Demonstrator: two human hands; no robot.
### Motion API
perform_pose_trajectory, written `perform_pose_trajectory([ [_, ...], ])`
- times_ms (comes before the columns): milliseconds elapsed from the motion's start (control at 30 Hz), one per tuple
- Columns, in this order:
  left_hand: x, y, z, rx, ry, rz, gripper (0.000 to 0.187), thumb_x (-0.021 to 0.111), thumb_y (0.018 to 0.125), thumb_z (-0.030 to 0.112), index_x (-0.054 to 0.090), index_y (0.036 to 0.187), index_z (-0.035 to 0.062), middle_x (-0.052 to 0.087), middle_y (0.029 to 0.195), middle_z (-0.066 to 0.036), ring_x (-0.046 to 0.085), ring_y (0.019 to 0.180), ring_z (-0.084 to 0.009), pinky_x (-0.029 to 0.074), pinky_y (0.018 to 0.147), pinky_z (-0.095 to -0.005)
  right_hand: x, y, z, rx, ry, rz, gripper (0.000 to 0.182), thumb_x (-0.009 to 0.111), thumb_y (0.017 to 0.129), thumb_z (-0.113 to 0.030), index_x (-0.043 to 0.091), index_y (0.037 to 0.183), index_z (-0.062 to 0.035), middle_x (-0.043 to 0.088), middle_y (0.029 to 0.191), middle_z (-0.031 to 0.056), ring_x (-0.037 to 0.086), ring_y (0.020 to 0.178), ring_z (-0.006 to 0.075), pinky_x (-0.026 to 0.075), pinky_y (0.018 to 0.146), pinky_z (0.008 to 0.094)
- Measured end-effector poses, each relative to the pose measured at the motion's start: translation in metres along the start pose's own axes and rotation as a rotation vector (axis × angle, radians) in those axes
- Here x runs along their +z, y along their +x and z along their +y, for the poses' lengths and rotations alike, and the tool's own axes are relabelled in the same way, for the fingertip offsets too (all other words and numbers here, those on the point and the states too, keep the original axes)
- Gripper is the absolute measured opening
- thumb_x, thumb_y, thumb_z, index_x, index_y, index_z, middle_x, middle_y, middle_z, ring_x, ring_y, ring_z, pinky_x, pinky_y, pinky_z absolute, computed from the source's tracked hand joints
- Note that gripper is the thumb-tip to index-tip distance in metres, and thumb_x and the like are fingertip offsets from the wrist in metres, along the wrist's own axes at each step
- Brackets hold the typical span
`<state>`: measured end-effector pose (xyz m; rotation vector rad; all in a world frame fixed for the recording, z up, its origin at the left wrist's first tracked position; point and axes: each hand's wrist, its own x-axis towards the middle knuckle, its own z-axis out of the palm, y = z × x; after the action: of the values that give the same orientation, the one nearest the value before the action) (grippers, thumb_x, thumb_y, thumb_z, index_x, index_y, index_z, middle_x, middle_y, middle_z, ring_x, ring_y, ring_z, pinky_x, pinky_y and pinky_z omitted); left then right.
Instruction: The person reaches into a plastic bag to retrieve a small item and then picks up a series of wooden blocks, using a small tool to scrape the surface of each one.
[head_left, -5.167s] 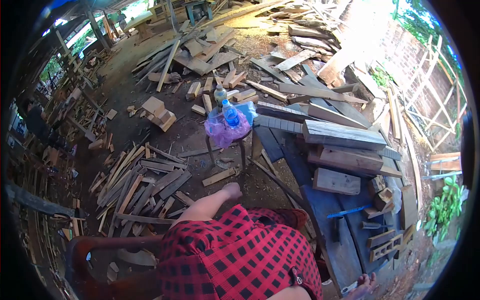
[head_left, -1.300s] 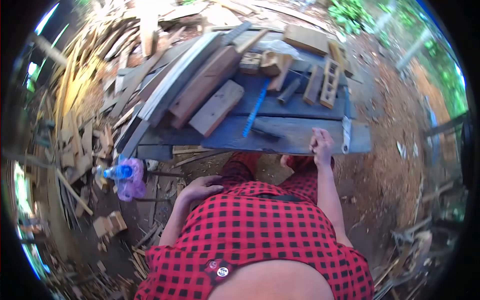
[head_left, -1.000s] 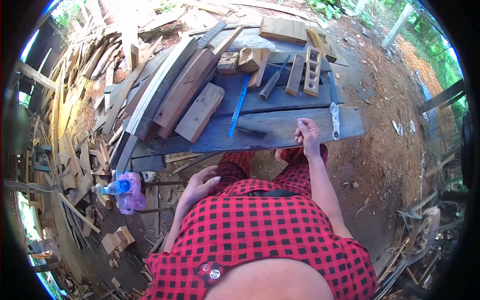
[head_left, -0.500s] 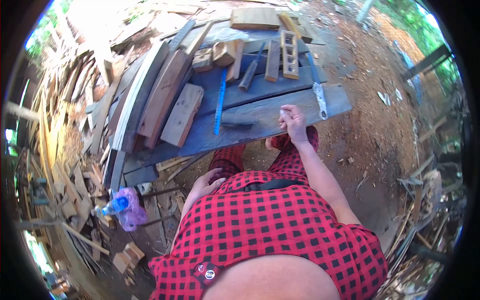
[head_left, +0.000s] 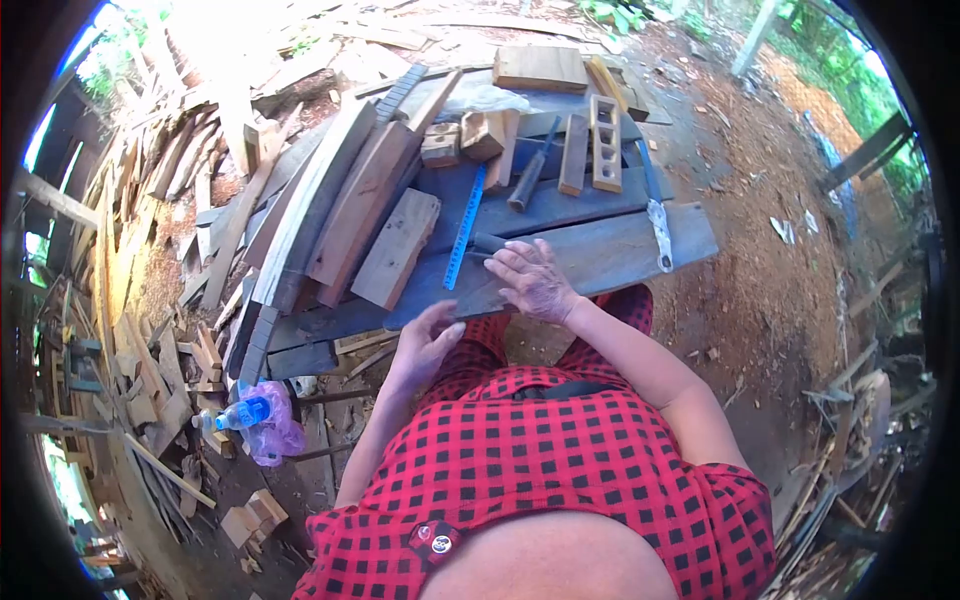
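My right hand (head_left: 532, 280) is open over the near part of the dark plank table (head_left: 610, 240), palm down with fingers spread. Its fingertips overlap the end of a dark, slim, flat piece (head_left: 487, 243) lying on the boards. A blue ruler (head_left: 464, 232) with markings lies just left of that piece. My left hand (head_left: 428, 342), also open, hovers at the table's front edge, fingers slightly curled and apart, holding nothing. Beyond my right hand lie a chisel (head_left: 526, 182), a narrow wood block (head_left: 573, 155) and a wooden piece with square holes (head_left: 605, 145).
A long blade with a wrapped handle (head_left: 659, 235) lies at the table's right. Thick beams (head_left: 365, 215) and a short plank (head_left: 398, 248) fill the left side. A plastic bottle (head_left: 243, 413) in a pink bag sits lower left, near scrap wood (head_left: 255, 518).
My right hand has moved left across the table toward the dark slim piece. My left hand has risen from my lap to the table's front edge. The view has shifted slightly.
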<state>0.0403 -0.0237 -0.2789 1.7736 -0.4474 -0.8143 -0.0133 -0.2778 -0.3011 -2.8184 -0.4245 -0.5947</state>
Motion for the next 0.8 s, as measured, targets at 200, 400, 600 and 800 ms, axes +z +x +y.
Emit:
perform_pose_trajectory([
  [200, 0.008, 0.044, 0.032, 0.164, 0.563, 0.451, 0.054, 0.067, 0.081, 0.025, 0.047, 0.127, 0.0046, 0.057, 0.101, -0.017, 0.06, 0.095, -0.0314, 0.047, 0.083, -0.0406, 0.0, 0.014, 0.013, 0.145, 0.132, 0.044, 0.057, 0.069, 0.07, -0.024, 0.054, 0.124, -0.0123, 0.051, 0.114, 0.0055, 0.043, 0.114, 0.0245, 0.029, 0.097, 0.0421],
  [400, 0.016, 0.077, 0.014, 0.113, 0.705, 0.425, 0.045, 0.068, 0.08, 0.03, 0.052, 0.114, 0.0059, 0.059, 0.104, -0.018, 0.059, 0.097, -0.037, 0.046, 0.082, -0.0457, 0.009, 0.015, 0.011, 0.301, 0.027, 0.114, 0.041, 0.064, 0.067, -0.013, 0.059, 0.108, -0.0091, 0.055, 0.109, 0.0058, 0.046, 0.114, 0.0253, 0.034, 0.092, 0.043],
  [600, 0.011, 0.082, 0.0, 0.057, 0.389, 0.515, 0.019, 0.063, 0.079, 0.024, 0.063, 0.09, 0.0086, 0.065, 0.089, -0.017, 0.063, 0.087, -0.0359, 0.048, 0.076, -0.0448, 0.02, 0.009, 0.022, 0.165, -0.047, 0.247, 0.037, 0.056, 0.058, -0.005, 0.061, 0.095, -0.004, 0.061, 0.105, 0.0124, 0.051, 0.115, 0.0304, 0.036, 0.093, 0.0451],
  [800, -0.009, 0.084, -0.014, 0.107, 0.35, 0.454, 0.025, 0.066, 0.07, 0.029, 0.065, 0.085, 0.0088, 0.066, 0.087, -0.017, 0.064, 0.084, -0.0348, 0.049, 0.074, -0.044, 0.001, 0.019, -0.023, 0.107, 0.002, -0.117, 0.039, 0.061, 0.056, -0.011, 0.06, 0.093, -0.0011, 0.06, 0.102, 0.0126, 0.048, 0.113, 0.0312, 0.033, 0.097, 0.0441],
])
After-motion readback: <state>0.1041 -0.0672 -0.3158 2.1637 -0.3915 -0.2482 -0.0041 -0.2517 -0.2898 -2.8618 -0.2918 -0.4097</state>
